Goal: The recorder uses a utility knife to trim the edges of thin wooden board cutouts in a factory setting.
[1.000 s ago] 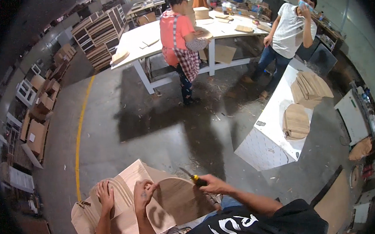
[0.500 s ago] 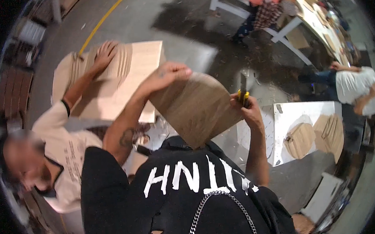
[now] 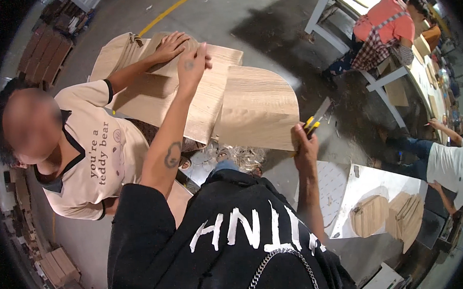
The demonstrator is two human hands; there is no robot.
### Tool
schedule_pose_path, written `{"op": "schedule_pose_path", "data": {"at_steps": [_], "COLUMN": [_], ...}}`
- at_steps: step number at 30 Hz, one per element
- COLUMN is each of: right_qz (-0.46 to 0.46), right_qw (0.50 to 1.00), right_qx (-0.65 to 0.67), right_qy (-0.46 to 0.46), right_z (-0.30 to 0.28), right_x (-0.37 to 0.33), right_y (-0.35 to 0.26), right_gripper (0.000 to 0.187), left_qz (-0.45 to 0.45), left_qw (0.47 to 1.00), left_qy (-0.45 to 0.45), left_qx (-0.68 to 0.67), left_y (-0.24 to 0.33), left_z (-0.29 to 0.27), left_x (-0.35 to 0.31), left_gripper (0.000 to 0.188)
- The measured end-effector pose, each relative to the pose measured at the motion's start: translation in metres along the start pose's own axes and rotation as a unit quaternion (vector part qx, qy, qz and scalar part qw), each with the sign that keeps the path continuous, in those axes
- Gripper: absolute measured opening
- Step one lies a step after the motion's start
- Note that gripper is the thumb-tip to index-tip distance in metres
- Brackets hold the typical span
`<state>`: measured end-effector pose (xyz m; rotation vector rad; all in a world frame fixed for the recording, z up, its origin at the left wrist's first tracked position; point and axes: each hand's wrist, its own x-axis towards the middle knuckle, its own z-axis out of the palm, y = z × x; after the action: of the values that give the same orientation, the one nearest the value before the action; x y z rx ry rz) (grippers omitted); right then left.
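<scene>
My right hand (image 3: 306, 146) is closed around a yellow-and-black utility knife (image 3: 311, 125), its blade out and pointing up to the far right. The same hand is at the right edge of a thin wood-grain panel (image 3: 261, 103) with a rounded far corner. That panel's left side meets the pale wooden boards (image 3: 208, 111) in front of me. Over those boards is my left hand (image 3: 194, 64), apart from the panel, fingers loosely extended and nothing visible in them. A co-worker's hand (image 3: 171, 46) rests flat on the stacked curved pieces just left of it.
A co-worker in a beige shirt (image 3: 91, 148) stands close on my left. To the right, a white board (image 3: 347, 217) carries round-edged wooden pieces (image 3: 371, 215). Shavings (image 3: 248, 156) lie below the panel. Two more people work at a long table (image 3: 429, 90) on the far right.
The panel has come down from a tilted hold to lie flatter beside the boards. My left hand has let go of its far edge and moved left. The knife stays in my right hand.
</scene>
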<state>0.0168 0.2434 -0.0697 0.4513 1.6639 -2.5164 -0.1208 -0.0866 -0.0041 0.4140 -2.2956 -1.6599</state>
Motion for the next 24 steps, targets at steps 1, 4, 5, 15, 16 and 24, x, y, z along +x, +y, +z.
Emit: {"op": "schedule_pose_path", "data": {"at_steps": [1,4,5,15,16,24], "right_qz": [0.001,-0.007,0.012,0.050,0.064,0.067], "right_qw": [1.000,0.998,0.997,0.996,0.995,0.994], "right_qx": [-0.020,-0.067,-0.078,0.010,-0.002,0.020], "right_qy": [0.011,0.006,0.017,0.070,0.075,0.090], "right_z": [0.010,0.037,0.043,0.131,0.138,0.160], "right_x": [-0.002,0.002,0.005,-0.038,-0.045,-0.068], "right_y": [0.009,0.055,0.072,0.173,0.177,0.188], "right_gripper": [0.027,0.030,0.029,0.031,0.032,0.035], "left_qz": [-0.002,0.083,0.094,0.141,0.149,0.323], "left_qw": [1.000,0.988,0.984,0.928,0.927,0.869], "left_qy": [-0.018,0.008,0.021,-0.121,-0.131,-0.215], "left_qx": [0.015,0.132,0.147,0.323,0.320,0.306], "left_y": [-0.018,-0.081,-0.084,-0.116,-0.121,-0.140], "left_z": [-0.006,-0.009,-0.004,0.051,0.053,0.045], "left_x": [-0.006,-0.008,-0.010,-0.018,-0.020,-0.009], "left_gripper": [0.041,0.036,0.034,0.056,0.056,0.055]}}
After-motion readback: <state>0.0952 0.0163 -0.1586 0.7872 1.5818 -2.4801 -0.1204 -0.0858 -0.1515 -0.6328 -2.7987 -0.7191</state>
